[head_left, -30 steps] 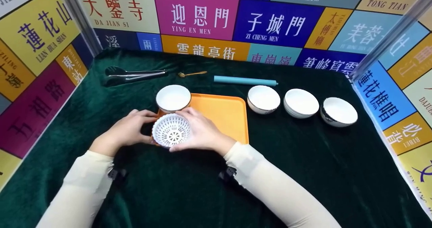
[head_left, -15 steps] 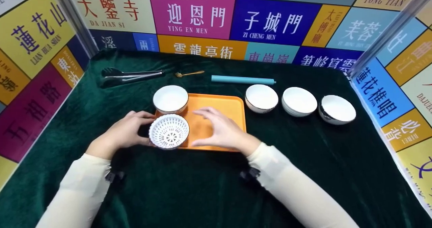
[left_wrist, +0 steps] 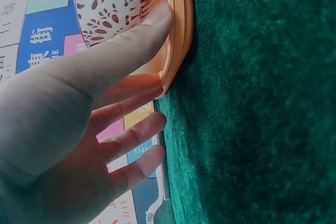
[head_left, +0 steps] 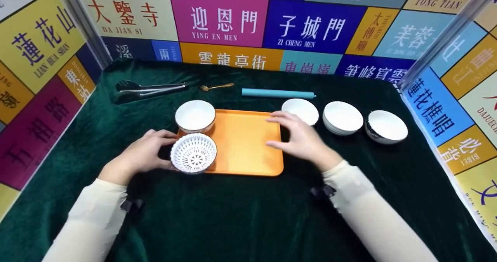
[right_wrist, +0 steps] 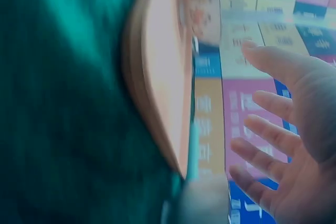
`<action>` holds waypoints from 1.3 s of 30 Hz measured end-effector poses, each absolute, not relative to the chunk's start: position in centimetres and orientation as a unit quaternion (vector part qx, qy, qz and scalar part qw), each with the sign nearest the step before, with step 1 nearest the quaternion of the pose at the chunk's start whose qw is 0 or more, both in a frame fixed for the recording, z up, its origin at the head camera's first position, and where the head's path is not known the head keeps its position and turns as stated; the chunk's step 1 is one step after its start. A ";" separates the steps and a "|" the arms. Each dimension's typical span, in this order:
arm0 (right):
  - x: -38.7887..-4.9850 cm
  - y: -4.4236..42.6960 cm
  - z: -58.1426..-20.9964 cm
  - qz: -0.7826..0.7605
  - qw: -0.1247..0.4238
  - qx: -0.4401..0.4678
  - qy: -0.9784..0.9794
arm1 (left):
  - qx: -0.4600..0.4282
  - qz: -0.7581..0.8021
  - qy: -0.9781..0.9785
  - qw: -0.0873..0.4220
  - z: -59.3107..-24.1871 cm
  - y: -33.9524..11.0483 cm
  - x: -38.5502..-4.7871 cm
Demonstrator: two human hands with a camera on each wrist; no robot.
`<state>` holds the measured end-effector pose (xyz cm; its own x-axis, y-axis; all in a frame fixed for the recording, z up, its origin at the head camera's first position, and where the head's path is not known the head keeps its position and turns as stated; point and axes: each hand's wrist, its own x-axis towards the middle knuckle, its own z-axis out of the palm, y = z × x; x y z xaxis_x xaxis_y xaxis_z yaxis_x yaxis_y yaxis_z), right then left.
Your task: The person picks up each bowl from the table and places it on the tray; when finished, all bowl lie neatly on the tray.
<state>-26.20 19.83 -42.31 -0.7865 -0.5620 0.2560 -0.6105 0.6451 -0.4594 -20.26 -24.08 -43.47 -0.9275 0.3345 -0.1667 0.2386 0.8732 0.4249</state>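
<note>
"How do the hands lie?"
"Nearest, the left hand [head_left: 141, 153] is relaxed, its fingers spread at the left edge of an orange rectangular tray [head_left: 248, 153]; the right hand [head_left: 304, 139] holds nothing, fingers apart over the tray's right edge."
"And the white round bowl with petal-like dark marks [head_left: 194, 153]?"
"On the tray's near left corner, just beside the left hand (whether they touch, I can't tell)."
"Farther back?"
"A white round bowl with a plain inside [head_left: 195, 115] sits on the far left corner; three more white bowls [head_left: 343, 117] stand rightward. Beyond lie black-and-silver tongs [head_left: 153, 89] and a pale-blue stick [head_left: 278, 93]."
</note>
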 end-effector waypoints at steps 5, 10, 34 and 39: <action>-27.8 22.6 -42.1 0.257 0.068 0.307 -0.914 | 0.131 0.197 0.963 0.130 -43.6 -24.5 -19.7; -29.8 25.1 -41.7 0.260 0.067 0.256 -0.929 | 0.136 0.201 0.961 0.130 -43.3 -24.8 -19.6; -34.3 28.7 -41.7 0.184 -0.072 0.217 -0.956 | 0.154 0.189 0.962 0.123 -43.0 -23.9 -20.0; -34.7 28.7 -41.5 0.182 -0.058 0.208 -0.959 | 0.148 0.197 0.961 0.123 -43.0 -23.7 -20.1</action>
<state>-34.73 28.65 -41.52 -0.9068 -0.4202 -0.0348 -0.3782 0.8470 -0.3736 -20.12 -23.71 -42.97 -0.9263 0.3323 -0.1777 0.2354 0.8785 0.4157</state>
